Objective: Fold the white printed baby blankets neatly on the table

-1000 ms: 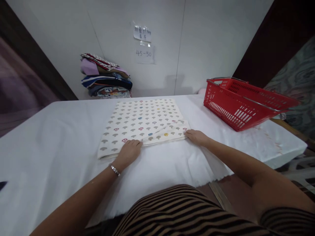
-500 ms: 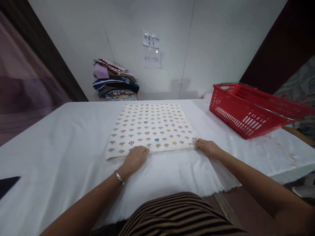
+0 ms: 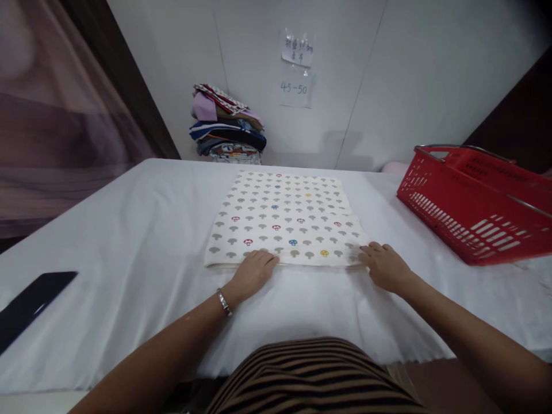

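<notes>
A folded cream cloth (image 3: pixel 284 215) printed with grey, red, blue and yellow mushrooms lies flat on the white-covered table. At its near edge is my left hand (image 3: pixel 253 273), fingers bent together over the fold and thumb out of sight; a silver band circles that wrist. My right hand (image 3: pixel 387 267) is at the near right corner, fingers curled and thumb tucked below, closed on the cloth's edge. The corner itself is slightly blurred.
A red plastic basket (image 3: pixel 483 210) stands on the right of the table. A pile of folded clothes (image 3: pixel 228 129) is against the back wall, left of two paper notes (image 3: pixel 295 89). A dark flat object (image 3: pixel 37 299) lies at the left. Pinkish curtain (image 3: pixel 56 126) hangs beyond it.
My view has swung left, so everything sits further right and more of the dark flat object shows. My right hand has shifted slightly at the cloth's corner; the left stays at its near edge.
</notes>
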The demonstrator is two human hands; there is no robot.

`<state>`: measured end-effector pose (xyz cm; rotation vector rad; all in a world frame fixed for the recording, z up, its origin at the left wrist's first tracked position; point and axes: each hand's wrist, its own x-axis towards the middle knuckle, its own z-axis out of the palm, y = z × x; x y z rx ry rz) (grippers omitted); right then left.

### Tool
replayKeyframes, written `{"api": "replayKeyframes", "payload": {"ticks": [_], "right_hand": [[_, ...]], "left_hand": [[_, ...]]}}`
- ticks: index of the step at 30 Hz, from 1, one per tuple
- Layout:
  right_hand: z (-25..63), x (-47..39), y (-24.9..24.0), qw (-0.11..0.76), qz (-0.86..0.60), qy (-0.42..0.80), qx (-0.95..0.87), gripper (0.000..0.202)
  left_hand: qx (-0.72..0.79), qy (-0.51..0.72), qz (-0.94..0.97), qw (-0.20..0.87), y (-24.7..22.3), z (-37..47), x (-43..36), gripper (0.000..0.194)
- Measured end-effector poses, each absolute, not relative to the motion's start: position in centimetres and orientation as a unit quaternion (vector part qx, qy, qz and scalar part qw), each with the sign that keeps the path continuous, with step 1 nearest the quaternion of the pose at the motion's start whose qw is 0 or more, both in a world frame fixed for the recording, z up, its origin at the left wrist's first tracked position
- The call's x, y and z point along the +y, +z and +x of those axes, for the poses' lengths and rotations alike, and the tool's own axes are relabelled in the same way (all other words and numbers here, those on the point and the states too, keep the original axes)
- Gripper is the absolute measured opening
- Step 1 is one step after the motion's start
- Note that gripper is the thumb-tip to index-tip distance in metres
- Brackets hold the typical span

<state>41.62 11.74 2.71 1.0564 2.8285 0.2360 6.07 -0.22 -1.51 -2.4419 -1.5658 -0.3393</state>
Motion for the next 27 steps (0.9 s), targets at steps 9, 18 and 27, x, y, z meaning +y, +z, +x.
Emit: {"api": "replayKeyframes", "payload": {"ticks": [9,18,27], "right_hand": [[27.4,12.7,2.3,-0.042,0.146,-0.161,0.975,0.049],[22.2,16.2,-1.0,-0.061,0.151,-0.080,0.983,0.055],[18.5,18.5,-2.1,-0.041,0.199,-0.066,0.977,0.059]], "left_hand": [[-0.539,-0.113,-0.829,0.098,-1.8,6.1,-0.4,0.021],[-0.544,-0.115,-0.826,0.091,-2.5,6.1,-0.6,0.017],[-0.554,-0.112,-0.821,0.089,-2.7,6.1,-0.8,0.011]]}}
